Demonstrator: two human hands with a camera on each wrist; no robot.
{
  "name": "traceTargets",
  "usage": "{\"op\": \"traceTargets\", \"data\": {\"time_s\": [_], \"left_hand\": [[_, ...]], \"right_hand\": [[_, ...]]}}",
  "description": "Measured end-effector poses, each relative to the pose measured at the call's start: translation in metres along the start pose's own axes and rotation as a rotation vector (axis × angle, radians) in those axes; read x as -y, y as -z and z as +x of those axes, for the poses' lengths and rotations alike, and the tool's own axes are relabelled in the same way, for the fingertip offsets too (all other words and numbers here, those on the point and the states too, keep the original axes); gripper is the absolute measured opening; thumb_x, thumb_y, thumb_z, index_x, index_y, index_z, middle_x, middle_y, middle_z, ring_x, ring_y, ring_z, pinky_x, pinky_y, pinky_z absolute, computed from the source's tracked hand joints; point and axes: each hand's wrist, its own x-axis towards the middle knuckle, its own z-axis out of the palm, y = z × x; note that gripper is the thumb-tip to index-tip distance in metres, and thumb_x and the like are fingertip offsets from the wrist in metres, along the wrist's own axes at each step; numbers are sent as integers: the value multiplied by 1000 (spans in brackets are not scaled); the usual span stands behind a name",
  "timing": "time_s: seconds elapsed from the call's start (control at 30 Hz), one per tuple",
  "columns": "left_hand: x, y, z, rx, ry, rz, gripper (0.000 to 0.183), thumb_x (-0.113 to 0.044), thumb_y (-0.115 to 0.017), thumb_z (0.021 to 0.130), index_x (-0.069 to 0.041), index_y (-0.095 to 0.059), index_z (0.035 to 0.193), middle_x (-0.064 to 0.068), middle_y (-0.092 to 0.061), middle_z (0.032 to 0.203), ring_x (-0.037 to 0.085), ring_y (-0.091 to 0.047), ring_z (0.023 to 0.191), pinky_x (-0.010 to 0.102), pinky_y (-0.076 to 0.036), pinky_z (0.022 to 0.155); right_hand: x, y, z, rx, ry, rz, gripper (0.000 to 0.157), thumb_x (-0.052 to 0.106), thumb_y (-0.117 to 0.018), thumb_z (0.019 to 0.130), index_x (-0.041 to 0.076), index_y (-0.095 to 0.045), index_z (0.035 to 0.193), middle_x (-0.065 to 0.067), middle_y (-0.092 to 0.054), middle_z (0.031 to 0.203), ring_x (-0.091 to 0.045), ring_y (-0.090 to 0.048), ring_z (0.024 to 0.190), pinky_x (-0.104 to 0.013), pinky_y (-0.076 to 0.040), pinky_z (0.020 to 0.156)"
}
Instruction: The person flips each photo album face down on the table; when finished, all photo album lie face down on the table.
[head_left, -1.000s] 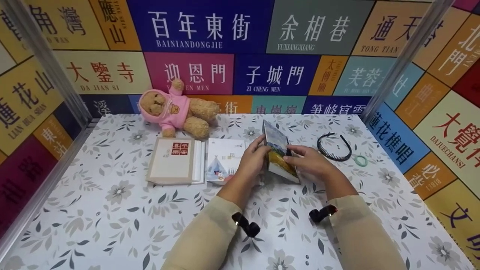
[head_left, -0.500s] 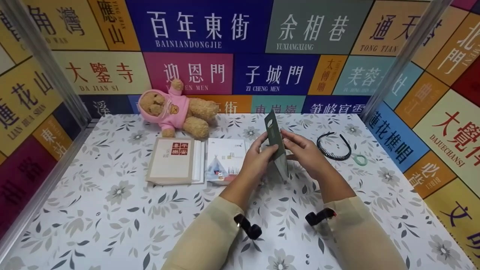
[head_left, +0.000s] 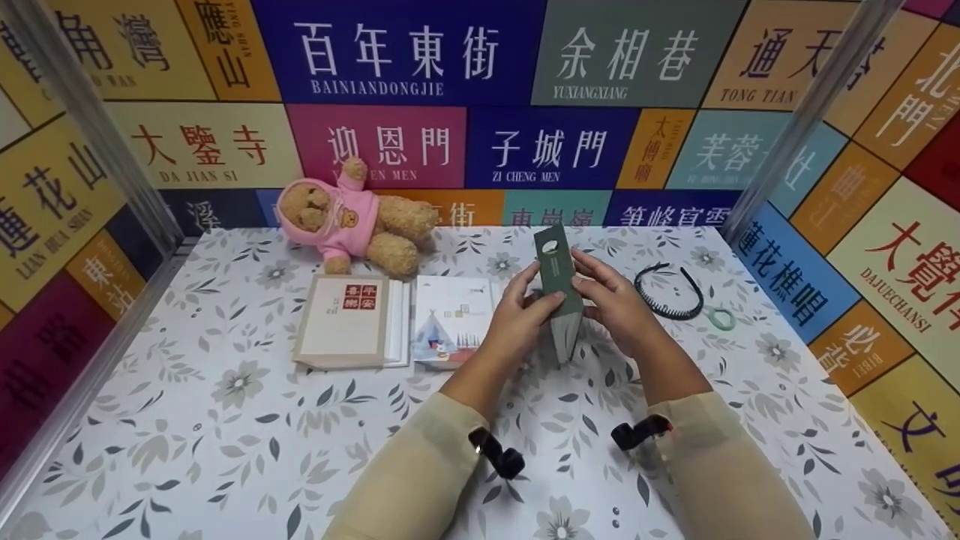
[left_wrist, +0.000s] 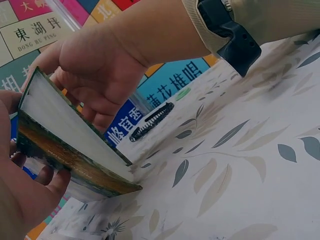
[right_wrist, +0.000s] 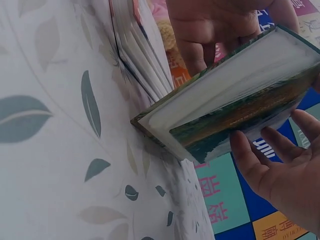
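Observation:
Both hands hold a hardcover book (head_left: 557, 274) on edge, its dark green spine with a white oval mark turned up. Its left side is gripped by my left hand (head_left: 517, 315), thumb lying on the spine. On the opposite side my right hand (head_left: 616, 307) has its fingers against the cover. In the left wrist view the painted cover (left_wrist: 80, 162) shows green and brown tones, and the white page block is visible. From the right wrist view, a lower corner of the book (right_wrist: 235, 117) is right at the table surface.
Left of the hands lie a beige book (head_left: 341, 322) with red squares and a white book (head_left: 450, 319) with a tent picture. A teddy bear (head_left: 360, 221) in pink lies behind them. To the right are a black headband (head_left: 675, 311) and a green ring (head_left: 721, 320).
The book has been turned in the hands: its colourful cover faced up before, now its green spine does. The right hand has shifted left with it.

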Motion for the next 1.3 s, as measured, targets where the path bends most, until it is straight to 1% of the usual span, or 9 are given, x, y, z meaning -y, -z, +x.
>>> {"op": "traceTargets", "data": {"time_s": [0.2, 0.4, 0.53, 0.63, 0.8, 0.9, 1.0, 1.2, 1.3], "left_hand": [[4, -1, 2, 25, 60, -42, 68, -32, -67, 102, -36, -41, 165, 4, -43, 170, 22, -66, 131, 48, -53, 116], [8, 0, 3, 63, 89, -32, 68, -40, -64, 104, -41, -36, 166, -5, -29, 178, 28, -60, 141, 58, -49, 120], [12, 0, 4, 102, 92, -19, 65, -44, -58, 108, -42, -33, 167, 0, -25, 180, 33, -52, 150, 58, -46, 122], [13, -1, 3, 132, 95, -9, 60, -43, -53, 110, -40, -34, 168, 3, -28, 179, 33, -46, 155, 57, -43, 125], [18, -3, 1, 163, 183, -88, 59, -39, -47, 112, -28, -34, 169, 10, -35, 175, 35, -36, 161, 54, -37, 130], [22, -3, 1, 148, 257, -167, 62, -41, -44, 113, -18, -33, 169, 12, -32, 176, 35, -29, 165, 52, -32, 133], [25, -3, 2, 120, 281, -199, 64, -43, -43, 113, -11, -35, 168, 12, -32, 176, 33, -27, 166, 50, -29, 134], [26, -9, 4, 106, 268, -217, 59, -42, -44, 111, 0, -51, 153, 15, -54, 157, 26, -51, 147, 41, -35, 131], [25, -11, 3, 81, 273, -203, 59, -43, -46, 109, 2, -55, 147, 15, -57, 147, 22, -56, 134, 37, -39, 127]], "right_hand": [[-2, 2, 2, -24, -16, 2, 58, 19, -50, 112, 25, -37, 168, 1, -26, 179, -22, -52, 146, -26, -60, 100], [0, 2, 2, -63, -82, -23, 58, 18, -51, 109, 26, -42, 166, -1, -27, 179, -32, -43, 156, -29, -62, 94], [2, 4, 1, -111, -98, -71, 59, 29, -61, 109, 23, -43, 165, -6, -31, 177, -32, -51, 150, -28, -64, 91], [3, 8, 0, -156, -101, -108, 67, 38, -72, 104, 21, -46, 164, -8, -37, 173, -23, -62, 136, -24, -64, 90], [5, 17, 1, -200, -112, -84, 69, 32, -77, 101, 16, -49, 161, -17, -50, 164, -3, -69, 115, -20, -63, 88], [7, 24, 0, -194, -124, -50, 68, 23, -75, 102, 15, -46, 163, -25, -52, 160, -3, -69, 111, -21, -63, 88], [9, 33, -1, -182, -136, -36, 69, 18, -73, 103, 14, -43, 165, -23, -52, 159, -4, -68, 112, -22, -63, 88], [-1, 55, 1, -180, -173, -31, 71, 16, -75, 101, 13, -43, 165, -13, -59, 147, -5, -71, 107, -22, -63, 87], [-11, 65, 3, -173, -202, -64, 73, 20, -76, 101, 13, -42, 165, -16, -51, 159, -5, -68, 110, -19, -61, 89]]}}
